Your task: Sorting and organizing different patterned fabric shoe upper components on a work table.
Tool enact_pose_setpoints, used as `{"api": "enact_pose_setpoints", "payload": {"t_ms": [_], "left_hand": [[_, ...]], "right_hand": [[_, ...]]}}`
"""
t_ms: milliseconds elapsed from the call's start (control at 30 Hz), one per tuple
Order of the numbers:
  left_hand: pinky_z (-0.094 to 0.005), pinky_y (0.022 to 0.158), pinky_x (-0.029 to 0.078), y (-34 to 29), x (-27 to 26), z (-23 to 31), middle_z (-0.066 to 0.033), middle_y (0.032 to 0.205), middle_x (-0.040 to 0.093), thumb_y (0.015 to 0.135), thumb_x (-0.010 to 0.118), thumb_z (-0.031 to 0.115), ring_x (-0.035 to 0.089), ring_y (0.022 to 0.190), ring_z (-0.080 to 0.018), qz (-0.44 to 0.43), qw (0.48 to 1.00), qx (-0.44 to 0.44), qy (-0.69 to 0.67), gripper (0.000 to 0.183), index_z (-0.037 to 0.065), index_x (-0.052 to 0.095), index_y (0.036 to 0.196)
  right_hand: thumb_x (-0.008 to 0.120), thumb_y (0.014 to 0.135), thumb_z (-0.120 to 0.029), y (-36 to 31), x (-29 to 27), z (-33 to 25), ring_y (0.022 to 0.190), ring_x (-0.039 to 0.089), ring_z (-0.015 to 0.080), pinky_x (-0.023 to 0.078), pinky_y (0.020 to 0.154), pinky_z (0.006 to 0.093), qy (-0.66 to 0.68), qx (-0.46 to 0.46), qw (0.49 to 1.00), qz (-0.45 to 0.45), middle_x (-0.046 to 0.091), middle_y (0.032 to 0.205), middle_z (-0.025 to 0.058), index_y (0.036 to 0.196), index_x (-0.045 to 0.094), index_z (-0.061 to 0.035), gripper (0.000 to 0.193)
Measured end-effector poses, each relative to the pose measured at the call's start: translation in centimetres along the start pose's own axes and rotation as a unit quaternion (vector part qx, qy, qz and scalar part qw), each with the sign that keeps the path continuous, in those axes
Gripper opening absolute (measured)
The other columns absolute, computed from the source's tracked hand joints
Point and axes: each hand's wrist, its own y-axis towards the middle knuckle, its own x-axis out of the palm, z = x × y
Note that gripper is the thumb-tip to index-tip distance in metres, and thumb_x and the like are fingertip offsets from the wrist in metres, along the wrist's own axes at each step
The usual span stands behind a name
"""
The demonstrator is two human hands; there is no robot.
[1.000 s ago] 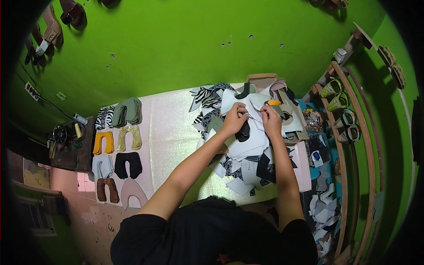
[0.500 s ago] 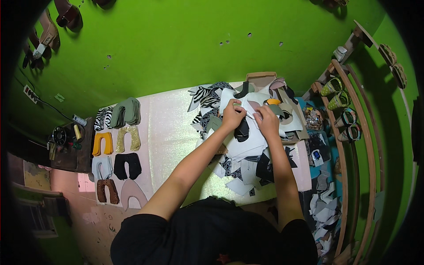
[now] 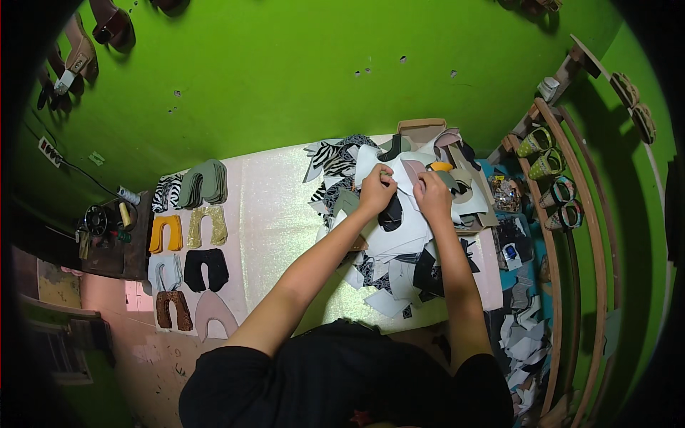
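Observation:
Over a heap of cut material, both my hands are close together with a narrow gap between them. My left hand is closed, its fingers curled toward the thumb; what it pinches is too small to make out. My right hand is also closed, fingertips together, beside a mauve piece; whether it grips that piece I cannot tell. White sheets lie under my hands, with a black piece between my wrists. A yellow piece sits just beyond my right fingers, and zebra-print scraps lie left of the heap.
On the table's left stand stacks of U-shaped pieces: green, yellow, glittery gold, black and others. A cardboard box is behind the heap. Right of the table are a wooden rack with sandals and a scrap pile.
My hands stay almost in place over the heap. The right fingers have shifted slightly, and more of the mauve piece shows between the hands.

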Motion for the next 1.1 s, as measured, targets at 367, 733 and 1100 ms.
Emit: {"api": "enact_pose_setpoints", "payload": {"t_ms": [367,733,1100], "left_hand": [[-0.0282,0.065,0.046,-0.4,-0.4,0.5,-0.0148,0.084,0.062,0.074,0.061,0.015,0.058,0.071,-0.0186,-0.06,0.98,0.089,0.169,0.025,0.004,0.064,0.096],[-0.0425,0.103,0.028,-4.3,-7.4,9.6,-0.0242,0.129,0.039,0.08,0.028,0.068,0.04,0.12,-0.0297,-0.278,0.8,-0.122,-0.517,0.087,-0.005,0.035,0.126],[-0.0437,0.098,0.036,-13.2,-16.5,6.9,-0.0199,0.126,0.043,0.08,0.024,0.068,0.044,0.116,-0.0314,-0.26,0.825,-0.063,-0.498,0.086,-0.003,0.032,0.129]], "right_hand": [[0.048,0.078,-0.001,5.4,-5.6,-0.1,0.08,0.055,0.0359,0.045,0.069,0.0388,0.022,0.015,0.97,0.241,0.056,0.084,0.0171,0.087,0.055,0.0026,0.012],[0.062,0.07,-0.005,0.7,-7.3,-12.9,0.081,0.057,0.0293,0.045,0.073,0.037,0.154,-0.242,0.958,-0.019,0.059,0.087,0.0106,0.087,0.058,-0.0055,0.018],[0.071,0.06,-0.014,-7.1,-2.7,-21.0,0.081,0.054,0.0248,0.042,0.071,0.0352,0.216,-0.14,0.966,-0.036,0.056,0.086,0.0059,0.1,0.053,-0.0071,0.045]]}}
